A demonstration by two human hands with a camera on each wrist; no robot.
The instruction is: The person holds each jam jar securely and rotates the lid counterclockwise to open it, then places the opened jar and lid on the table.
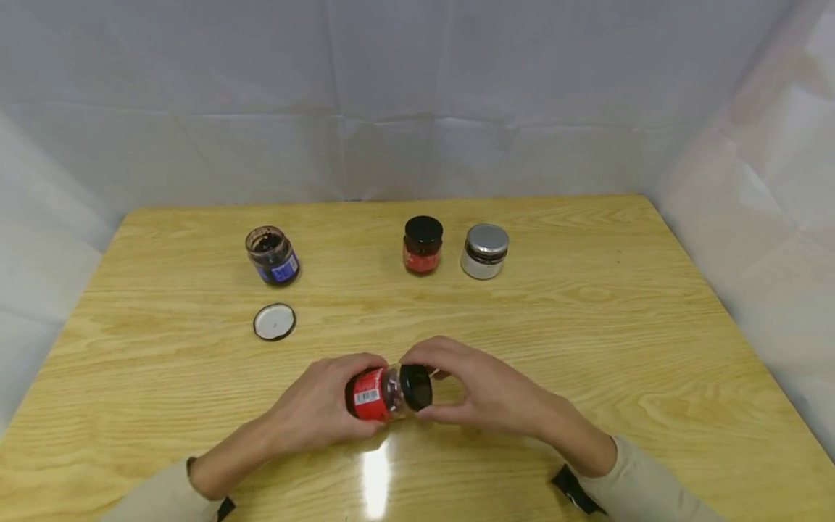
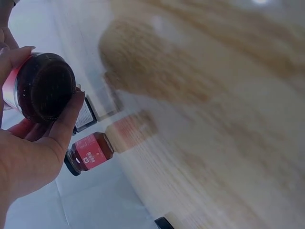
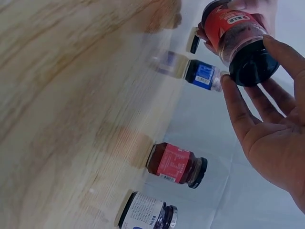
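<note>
A glass jar with a red label lies tilted on its side above the table's front half, its black lid facing right. My left hand grips the jar's body around the base end; in the left wrist view the jar's dark bottom shows between thumb and fingers. My right hand holds the lid's rim between thumb and fingers, as the right wrist view also shows on the black lid. Whether the lid is loose on the jar cannot be told.
An open jar with a blue label stands at the back left, a lid lying inner side up before it. Farther right stand a closed red-labelled jar and a white-labelled jar with a silver lid. White sheeting hangs behind the wooden table.
</note>
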